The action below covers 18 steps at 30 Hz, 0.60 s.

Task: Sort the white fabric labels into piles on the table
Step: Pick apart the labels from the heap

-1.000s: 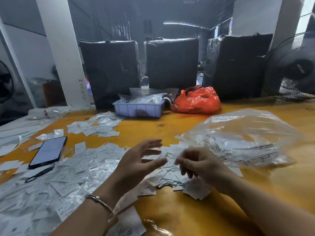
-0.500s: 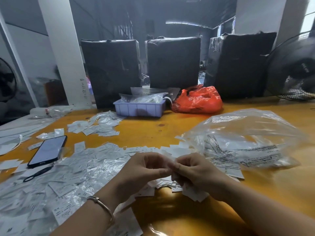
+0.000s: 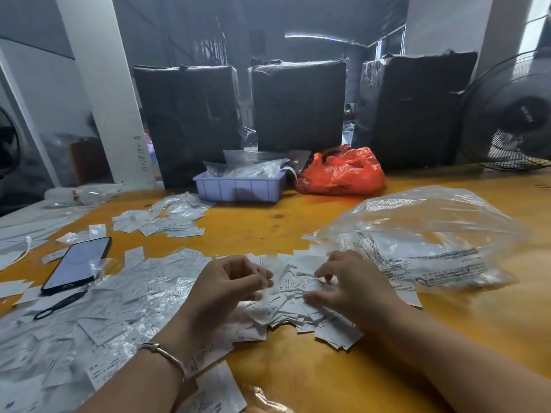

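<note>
Lavender tray [image 3: 238,190] — clear packets [image 3: 253,170] inside

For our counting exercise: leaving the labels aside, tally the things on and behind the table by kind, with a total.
Black wrapped bales: 3
Fan: 1
Red bag: 1
Clear plastic bag: 1
Lilac tray: 1
Phone: 1
Total: 8

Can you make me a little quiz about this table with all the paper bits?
1. True or false: the phone lies to the left of both hands.
2. What colour is the crumpled bag beside the lilac tray?
3. The big clear bag lies nearest which hand: A) left hand B) right hand?

Key: 1 true; 2 red-orange; 3 B.
</note>
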### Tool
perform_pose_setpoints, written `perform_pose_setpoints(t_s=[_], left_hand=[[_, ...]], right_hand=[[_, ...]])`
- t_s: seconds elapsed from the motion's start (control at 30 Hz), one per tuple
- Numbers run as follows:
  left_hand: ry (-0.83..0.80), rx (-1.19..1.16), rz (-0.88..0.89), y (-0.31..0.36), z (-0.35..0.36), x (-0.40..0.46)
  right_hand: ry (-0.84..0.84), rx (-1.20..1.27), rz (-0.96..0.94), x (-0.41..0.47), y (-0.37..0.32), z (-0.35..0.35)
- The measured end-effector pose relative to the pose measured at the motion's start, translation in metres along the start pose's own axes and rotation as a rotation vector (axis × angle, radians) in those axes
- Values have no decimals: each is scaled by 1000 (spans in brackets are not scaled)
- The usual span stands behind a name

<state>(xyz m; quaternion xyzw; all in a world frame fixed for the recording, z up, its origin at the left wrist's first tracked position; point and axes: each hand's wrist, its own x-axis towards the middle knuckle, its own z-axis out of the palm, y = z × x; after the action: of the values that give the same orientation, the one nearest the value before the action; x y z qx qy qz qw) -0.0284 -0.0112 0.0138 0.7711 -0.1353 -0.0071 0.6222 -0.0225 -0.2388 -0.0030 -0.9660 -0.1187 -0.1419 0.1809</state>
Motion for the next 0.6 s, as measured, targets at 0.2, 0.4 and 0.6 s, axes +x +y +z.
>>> perform_pose_setpoints(t_s=[0.2,0.4,0.6], left_hand=[[25,-69,2,5,2,-3],[19,-26,-5,4,5,-3],[12,-9,40,6,7,-3]], right_hand=[[3,244,49,1,1,0],[49,458,11,-1,0,-3],[51,417,22,0,4,-3]])
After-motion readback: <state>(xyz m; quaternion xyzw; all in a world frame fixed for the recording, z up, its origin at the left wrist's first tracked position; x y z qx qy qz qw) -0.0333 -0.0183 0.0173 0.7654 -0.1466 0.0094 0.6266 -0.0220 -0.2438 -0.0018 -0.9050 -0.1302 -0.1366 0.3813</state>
